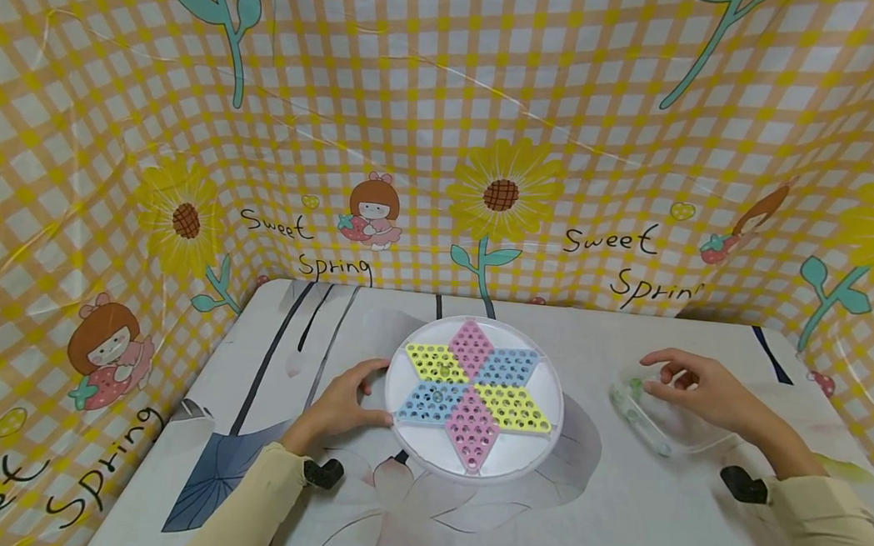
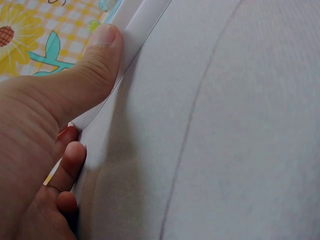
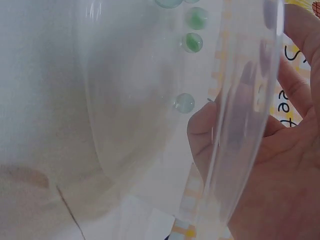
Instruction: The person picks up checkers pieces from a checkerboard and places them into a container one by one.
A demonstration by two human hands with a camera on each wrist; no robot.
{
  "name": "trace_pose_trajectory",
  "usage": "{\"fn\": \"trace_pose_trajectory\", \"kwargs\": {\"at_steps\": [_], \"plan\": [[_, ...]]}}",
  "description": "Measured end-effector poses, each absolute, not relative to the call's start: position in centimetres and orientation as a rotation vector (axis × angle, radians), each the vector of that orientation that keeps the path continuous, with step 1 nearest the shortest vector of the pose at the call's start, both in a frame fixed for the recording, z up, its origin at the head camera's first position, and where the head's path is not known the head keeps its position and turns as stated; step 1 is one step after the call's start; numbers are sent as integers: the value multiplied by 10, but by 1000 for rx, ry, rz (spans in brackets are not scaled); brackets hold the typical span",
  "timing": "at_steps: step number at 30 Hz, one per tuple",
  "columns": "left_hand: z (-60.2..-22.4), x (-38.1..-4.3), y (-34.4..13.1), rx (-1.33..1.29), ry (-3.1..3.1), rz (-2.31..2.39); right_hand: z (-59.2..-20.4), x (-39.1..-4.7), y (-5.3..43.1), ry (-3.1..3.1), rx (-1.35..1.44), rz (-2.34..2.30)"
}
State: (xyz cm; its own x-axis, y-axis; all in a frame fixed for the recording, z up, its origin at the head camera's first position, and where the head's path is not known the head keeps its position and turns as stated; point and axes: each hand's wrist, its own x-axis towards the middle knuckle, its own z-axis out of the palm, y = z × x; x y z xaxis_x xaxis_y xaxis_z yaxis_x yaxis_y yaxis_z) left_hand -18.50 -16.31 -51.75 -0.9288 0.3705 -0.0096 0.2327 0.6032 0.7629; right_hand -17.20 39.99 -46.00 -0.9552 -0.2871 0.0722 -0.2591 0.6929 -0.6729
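A round white Chinese checkers board (image 1: 394,387), with a pink, yellow and blue star, lies on the table. My left hand (image 1: 342,401) grips its left rim; in the left wrist view the thumb (image 2: 102,57) lies along the rim, with curled fingers below it. Two marbles show on the board, one in a yellow section (image 1: 444,370) and one in a blue section (image 1: 438,397). To the right, my right hand (image 1: 703,394) reaches over a clear plastic container (image 1: 704,446), thumb and index finger apart. Inside it are several glass marbles (image 3: 192,42), some with green swirls; one sits beside the thumb tip.
The table (image 1: 496,535) has a cloth printed with flowers and dark lines. A yellow checked curtain (image 1: 433,97) with sunflowers rises behind the table and along both sides. The container stands right of the board, with a stretch of cloth between them.
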Motion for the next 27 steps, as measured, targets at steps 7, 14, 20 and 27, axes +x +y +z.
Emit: {"fn": "trace_pose_trajectory", "kwargs": {"at_steps": [7, 14, 20, 27], "plan": [[-515, -184, -162, 514, 2659, 1235, -462, -172, 402, 2852, -438, -1113], [-514, -183, -162, 508, 2651, 1248, -462, -173, 402, 2862, -450, -1116], [-514, -182, -162, 499, 2650, 1252, -458, -175, 399, 2898, -509, -1116], [-513, -182, -162, 506, 2654, 1250, -441, -177, 391, 2966, -579, -1071]]}}
